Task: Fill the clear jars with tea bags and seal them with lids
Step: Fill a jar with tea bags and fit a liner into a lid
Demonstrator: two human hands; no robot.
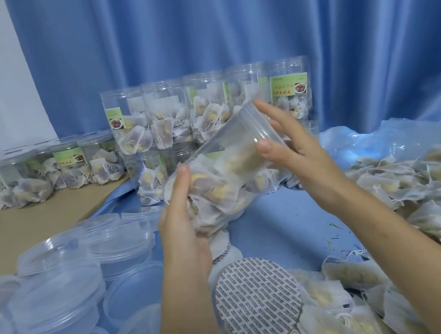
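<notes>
Above the blue-covered table, a clear jar sits tilted, mouth up-right, packed with white tea bags. Left hand grips its base; right hand holds the lid at the rim between thumb and fingers.

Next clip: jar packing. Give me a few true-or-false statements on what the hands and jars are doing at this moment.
1. Both hands hold one tilted clear plastic jar packed with tea bags. True.
2. The left hand supports the jar's base end. True.
3. The right hand is picking loose white paper tea bags from the pile. False: its grip is at the jar's mouth end.
4. The round patterned seal disc covers the held jar's mouth. False: it lies below on tea bags.
5. Clear plastic lids are heaped at the left. True.
</notes>
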